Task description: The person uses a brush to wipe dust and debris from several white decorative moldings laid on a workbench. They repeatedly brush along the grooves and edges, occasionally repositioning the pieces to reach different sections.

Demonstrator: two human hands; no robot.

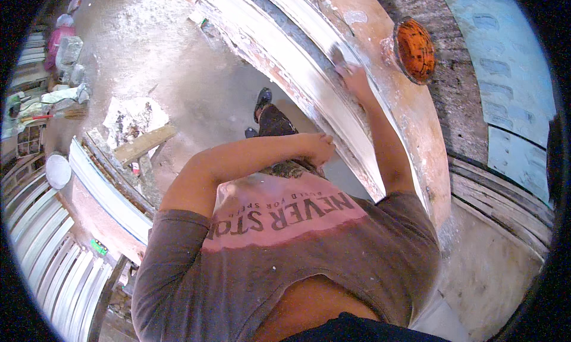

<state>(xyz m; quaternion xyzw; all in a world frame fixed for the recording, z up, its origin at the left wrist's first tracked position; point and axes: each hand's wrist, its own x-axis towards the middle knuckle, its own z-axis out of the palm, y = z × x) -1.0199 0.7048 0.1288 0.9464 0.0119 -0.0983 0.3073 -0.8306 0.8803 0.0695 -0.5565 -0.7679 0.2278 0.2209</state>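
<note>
One long white plaster moulding (297, 74), ribbed and smooth, runs from far left to near right along a rough orange-brown workbench (410, 133). My right hand (355, 80) is closed around a small brush (338, 56), pressing it on the moulding. My left hand (318, 148), curled into a loose fist, rests against its near edge. One round orange bowl (415, 49) sits on the bench, right of the brush.

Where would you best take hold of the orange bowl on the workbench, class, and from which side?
Grip the orange bowl by its raised rim on the near edge, coming from the person's right. It sits open side up on the bench top, beyond the right hand working at the white moulding, so that approach probably stays clear of the arm.
</note>
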